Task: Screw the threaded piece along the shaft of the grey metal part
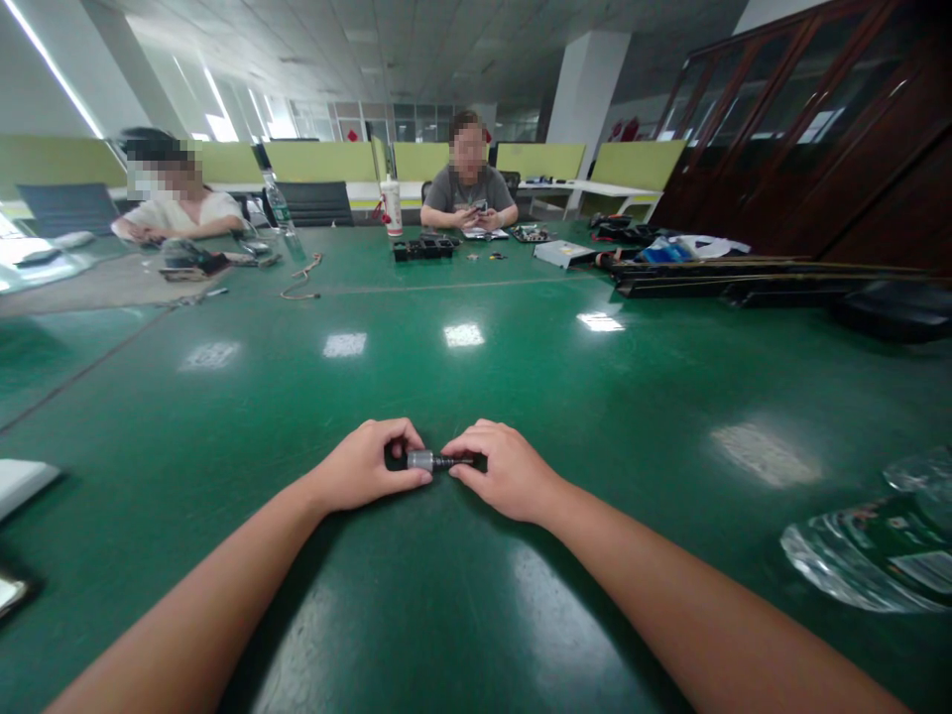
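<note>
A small cylindrical tool (421, 460) with a silver-grey body and a thin dark shaft lies level, low over the green table (416, 367), in the middle of the view. My left hand (383, 459) curls round its thicker left end, with thumb and fingers closed on it. My right hand (495, 463) pinches the thin shaft between thumb and fingers from the right. The far ends of the tool are partly hidden by my hands.
A clear bottle (878, 555) lies at the right edge. White objects (26, 484) sit at the left edge. Across the table are a black part (423, 250), a rope (301, 278), a metal box (566, 254), dark rails (684, 277) and two seated people.
</note>
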`<state>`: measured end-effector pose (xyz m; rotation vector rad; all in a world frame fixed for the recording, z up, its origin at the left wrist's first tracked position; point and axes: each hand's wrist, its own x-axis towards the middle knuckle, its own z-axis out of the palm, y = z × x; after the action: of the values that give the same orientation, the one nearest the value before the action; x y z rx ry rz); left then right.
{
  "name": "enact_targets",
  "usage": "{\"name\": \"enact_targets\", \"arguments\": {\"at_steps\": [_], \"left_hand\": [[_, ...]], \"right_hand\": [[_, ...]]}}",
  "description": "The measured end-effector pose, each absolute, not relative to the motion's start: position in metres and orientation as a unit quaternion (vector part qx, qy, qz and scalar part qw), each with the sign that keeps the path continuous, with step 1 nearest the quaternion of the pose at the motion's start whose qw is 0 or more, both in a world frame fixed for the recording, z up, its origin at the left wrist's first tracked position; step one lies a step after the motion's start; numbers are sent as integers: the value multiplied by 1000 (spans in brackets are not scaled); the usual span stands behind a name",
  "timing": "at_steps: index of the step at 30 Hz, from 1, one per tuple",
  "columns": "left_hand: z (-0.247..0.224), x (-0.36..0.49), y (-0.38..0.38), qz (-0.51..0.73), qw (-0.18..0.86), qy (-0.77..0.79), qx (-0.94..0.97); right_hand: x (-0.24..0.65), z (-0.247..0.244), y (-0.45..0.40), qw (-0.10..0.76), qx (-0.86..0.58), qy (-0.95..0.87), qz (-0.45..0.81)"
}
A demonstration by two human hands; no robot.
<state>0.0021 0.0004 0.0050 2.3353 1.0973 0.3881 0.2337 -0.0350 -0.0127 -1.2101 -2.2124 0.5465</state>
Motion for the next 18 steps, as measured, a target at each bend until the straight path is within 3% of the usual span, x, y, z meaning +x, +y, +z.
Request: {"name": "enact_targets", "arguments": {"at_steps": [18], "left_hand": [[4,6,-2,150,238,408,869]], "right_hand": [[230,-13,-34,276,-441,-831,197]]}}
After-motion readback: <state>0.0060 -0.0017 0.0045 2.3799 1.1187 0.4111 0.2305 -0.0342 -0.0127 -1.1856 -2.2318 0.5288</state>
